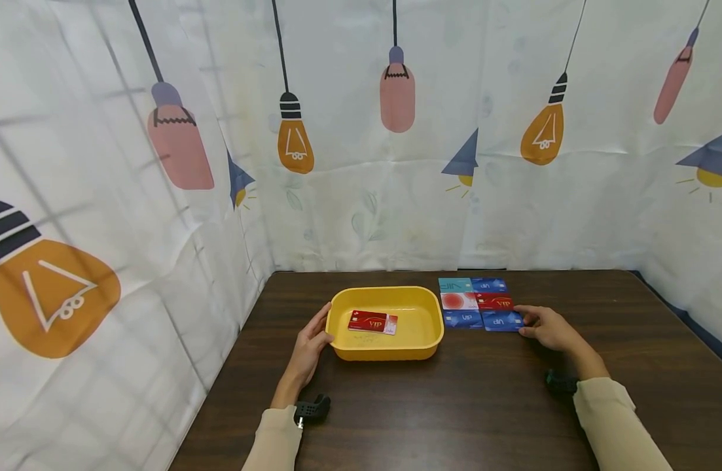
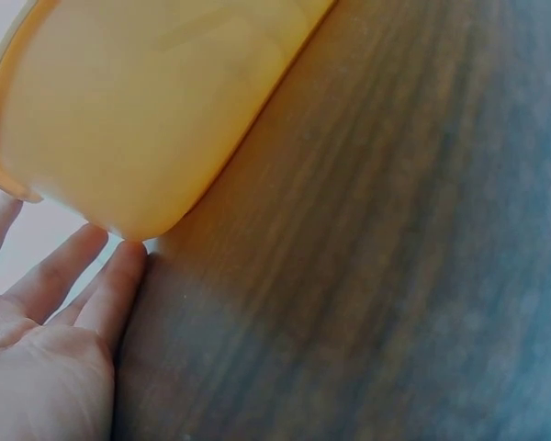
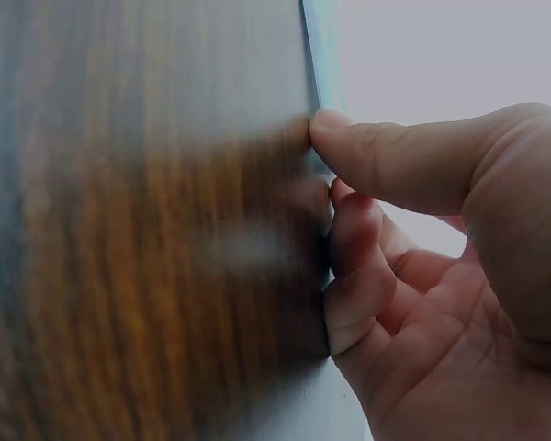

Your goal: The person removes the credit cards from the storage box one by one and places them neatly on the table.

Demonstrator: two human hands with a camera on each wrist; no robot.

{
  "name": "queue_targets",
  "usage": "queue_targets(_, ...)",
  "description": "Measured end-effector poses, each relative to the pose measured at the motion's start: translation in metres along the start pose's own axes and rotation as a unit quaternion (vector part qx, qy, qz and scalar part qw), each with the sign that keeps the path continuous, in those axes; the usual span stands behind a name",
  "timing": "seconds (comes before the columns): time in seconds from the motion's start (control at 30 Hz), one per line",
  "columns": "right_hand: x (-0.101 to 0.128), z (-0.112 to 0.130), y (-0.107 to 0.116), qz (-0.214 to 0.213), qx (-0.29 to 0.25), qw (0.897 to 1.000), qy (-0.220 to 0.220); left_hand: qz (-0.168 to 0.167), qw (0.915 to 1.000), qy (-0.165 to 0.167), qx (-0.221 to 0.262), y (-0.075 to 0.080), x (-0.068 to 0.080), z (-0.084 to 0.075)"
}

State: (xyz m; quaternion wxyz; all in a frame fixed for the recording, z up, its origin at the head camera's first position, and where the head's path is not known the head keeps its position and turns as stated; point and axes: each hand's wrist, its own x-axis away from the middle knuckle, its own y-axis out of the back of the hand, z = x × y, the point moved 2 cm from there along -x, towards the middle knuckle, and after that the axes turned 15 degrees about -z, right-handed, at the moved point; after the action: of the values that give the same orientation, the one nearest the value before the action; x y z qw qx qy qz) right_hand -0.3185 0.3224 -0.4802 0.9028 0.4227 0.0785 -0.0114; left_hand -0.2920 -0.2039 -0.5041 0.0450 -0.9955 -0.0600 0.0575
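Observation:
A yellow plastic tray (image 1: pixel 349 353) stands on the table, with red VIP cards (image 1: pixel 369 321) lying inside. My left hand (image 1: pixel 306 350) rests against the tray's left end, its fingertips touching the side wall in the left wrist view. Right of the tray, cards lie in two columns: a teal card (image 1: pixel 455 284), a white card with a red disc (image 1: pixel 459 301), a red card (image 1: pixel 493 301) and several blue cards (image 1: pixel 502 320). My right hand (image 1: pixel 550 328) touches the right edge of this group, index finger by the red card and thumb by the lower blue one. Its other fingers bend against the tabletop.
The dark wooden table (image 1: pixel 425 412) meets a white curtain (image 1: pixel 349 209) printed with lamps and bulbs at its back and left. A black wrist device (image 1: pixel 313 409) is strapped on my left wrist, another (image 1: pixel 561 381) on my right.

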Motion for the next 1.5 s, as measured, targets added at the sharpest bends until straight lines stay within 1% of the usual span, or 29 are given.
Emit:
queue_targets(0.4, -0.0006, -0.0012, -0.0015, -0.001, 0.007, 1.000, 0.006, 0.000, 1.0000, -0.001, 0.002, -0.0006, 0.0006, -0.0026)
queue_targets(0.77, 0.0006, -0.0016, -0.0022, -0.009, 0.003, 1.000, 0.000, 0.001, 1.0000, 0.002, -0.001, -0.0012, 0.0012, -0.0015)
queue_targets(1.13, -0.0022, 0.0000, -0.0050, -0.026, 0.029, 0.999, -0.011, 0.002, 1.0000, -0.002, -0.002, -0.0011, 0.0005, -0.0011)
queue_targets(1.5, -0.0040, -0.0005, -0.0066, -0.027, 0.038, 0.999, -0.022, 0.004, 1.0000, -0.005, -0.003, -0.0003, -0.0004, 0.0005)
